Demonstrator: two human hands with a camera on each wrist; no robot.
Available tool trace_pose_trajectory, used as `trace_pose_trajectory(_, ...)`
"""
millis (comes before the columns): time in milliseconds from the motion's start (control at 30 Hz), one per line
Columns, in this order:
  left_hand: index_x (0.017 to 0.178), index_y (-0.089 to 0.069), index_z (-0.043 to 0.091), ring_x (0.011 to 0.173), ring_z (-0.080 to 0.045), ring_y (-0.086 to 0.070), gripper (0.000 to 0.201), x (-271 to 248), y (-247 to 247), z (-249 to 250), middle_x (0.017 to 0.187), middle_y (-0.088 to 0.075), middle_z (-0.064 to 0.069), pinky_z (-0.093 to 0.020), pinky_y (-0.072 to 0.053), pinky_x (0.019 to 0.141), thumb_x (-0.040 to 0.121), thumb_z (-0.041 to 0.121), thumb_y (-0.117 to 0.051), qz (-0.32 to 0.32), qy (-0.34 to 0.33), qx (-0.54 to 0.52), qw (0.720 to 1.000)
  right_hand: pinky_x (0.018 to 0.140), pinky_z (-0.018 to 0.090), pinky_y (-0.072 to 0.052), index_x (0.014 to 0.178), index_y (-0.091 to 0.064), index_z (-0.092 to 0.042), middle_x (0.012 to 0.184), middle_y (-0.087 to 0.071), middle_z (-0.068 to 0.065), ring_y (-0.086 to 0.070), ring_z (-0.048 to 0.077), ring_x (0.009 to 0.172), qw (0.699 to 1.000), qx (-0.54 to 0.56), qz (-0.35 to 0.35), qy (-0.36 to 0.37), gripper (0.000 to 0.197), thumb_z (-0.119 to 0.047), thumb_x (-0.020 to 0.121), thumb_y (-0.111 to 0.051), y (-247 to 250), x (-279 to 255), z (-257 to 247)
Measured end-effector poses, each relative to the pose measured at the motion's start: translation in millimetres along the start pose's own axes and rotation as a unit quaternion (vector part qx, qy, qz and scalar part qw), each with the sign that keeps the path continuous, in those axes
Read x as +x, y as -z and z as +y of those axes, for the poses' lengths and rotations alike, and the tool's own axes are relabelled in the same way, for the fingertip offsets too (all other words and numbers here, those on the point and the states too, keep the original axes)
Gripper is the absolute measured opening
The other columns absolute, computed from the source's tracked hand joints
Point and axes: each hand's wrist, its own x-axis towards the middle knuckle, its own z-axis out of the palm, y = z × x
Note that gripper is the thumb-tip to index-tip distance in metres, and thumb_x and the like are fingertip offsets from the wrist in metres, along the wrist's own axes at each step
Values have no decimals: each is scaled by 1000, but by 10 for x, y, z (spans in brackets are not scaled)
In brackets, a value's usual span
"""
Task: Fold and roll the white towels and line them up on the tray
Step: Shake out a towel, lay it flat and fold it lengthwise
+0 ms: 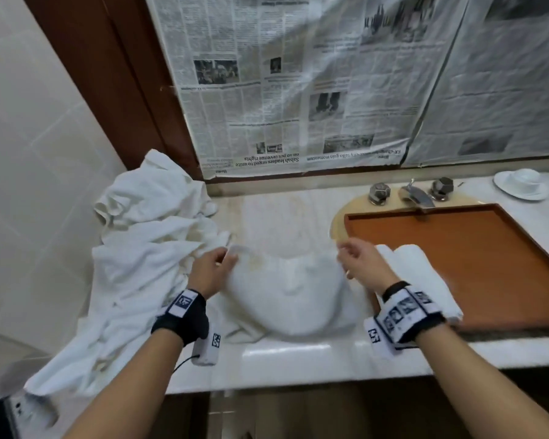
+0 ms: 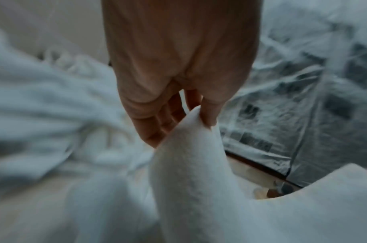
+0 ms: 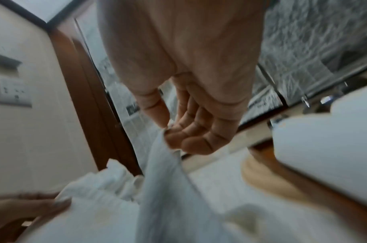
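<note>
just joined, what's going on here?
A person is working through white towels at a bathroom counter. The left hand and right hand each pinch a corner of one towel, which hangs slack between them over the counter. Two rolled towels already lie at the near left corner of the wooden tray set over the sink. A pile of unfolded towels waits on the left.

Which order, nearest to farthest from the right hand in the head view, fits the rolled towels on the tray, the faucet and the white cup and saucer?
Measured from the right hand:
1. Rolled towels: right beside the hand, at the tray's near left corner.
2. Faucet: behind the tray, at the back of the counter.
3. White cup and saucer: far right back corner.
</note>
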Motion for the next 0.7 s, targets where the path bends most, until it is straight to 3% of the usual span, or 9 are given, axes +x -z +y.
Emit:
trace_pose_trajectory(33,77,-65,16,84,-26,-64,47,-14,-121,-125,78,-67,1,-27,-42,68,80,60,-50,-13,28,3,1000,53,20,-48,108,-62,-5,83,-65,4,-60,17,63,1000,-14,-18,-20,16,-5,94,-55,-129,41,124)
trace_pose_trajectory(100,104,-70,8,109,-31,-62,46,-36,-302,-272,109,-71,-12,-33,-41,87,91,50,-57,-35,78,28,996,62,27,-54,108,-64,-7,83,-66,3,-61,13,60,996,-65,-47,-40,18,-13,92,-59,-349,102,320)
trace_pose_trajectory(167,123,-63,3,126,-32,-53,38,-12,-401,-351,131,-62,-17,-31,-34,97,100,33,-55,-36,109,80,990,82,36,-54,109,-63,-13,91,-66,1,-63,18,79,988,-126,-66,-62,22,-26,91,-61,-522,125,449)
trace_pose_trajectory(200,121,-62,4,127,-33,-52,34,11,-420,-386,132,-62,-17,-30,-33,96,101,30,-53,-39,114,92,988,88,39,-52,113,-60,-16,99,-65,1,-62,21,90,983,-146,-71,-82,30,-37,91,-60,-588,124,485)
trace_pose_trajectory(300,96,-62,12,113,-35,-58,22,94,-415,-499,114,-67,-16,-34,-34,85,100,32,-52,-66,97,112,987,92,38,-45,128,-51,-19,120,-60,2,-57,24,111,975,-155,-79,-139,65,-70,87,-45,-741,140,530)
trace_pose_trajectory(367,77,-48,16,98,-37,-59,28,114,-409,-562,95,-66,-16,-36,-32,75,100,31,-52,-85,76,138,984,97,42,-42,132,-50,-21,129,-58,2,-55,25,117,977,-139,-70,-143,81,-82,83,-33,-802,189,530)
trace_pose_trajectory(433,75,-44,15,89,-36,-58,28,57,-427,-605,84,-62,-13,-38,-36,71,99,29,-51,-109,58,176,976,98,43,-40,133,-49,-24,134,-56,3,-54,25,119,979,-140,-58,-136,85,-87,79,-29,-856,243,544)
trace_pose_trajectory(567,69,-35,20,76,-31,-51,33,-216,-424,-725,65,-50,1,-36,-29,61,98,29,-51,-142,40,227,963,91,41,-44,126,-48,-36,123,-58,2,-58,24,112,956,-257,-102,-95,71,-86,76,-37,-992,232,559)
trace_pose_trajectory(700,81,-57,11,79,-29,-58,31,-437,-317,-827,75,-63,-4,-37,-40,68,95,39,-53,-159,51,161,973,78,37,-42,111,-56,-22,105,-63,7,-59,30,101,948,-298,-112,-32,34,-49,98,-40,-1068,53,672)
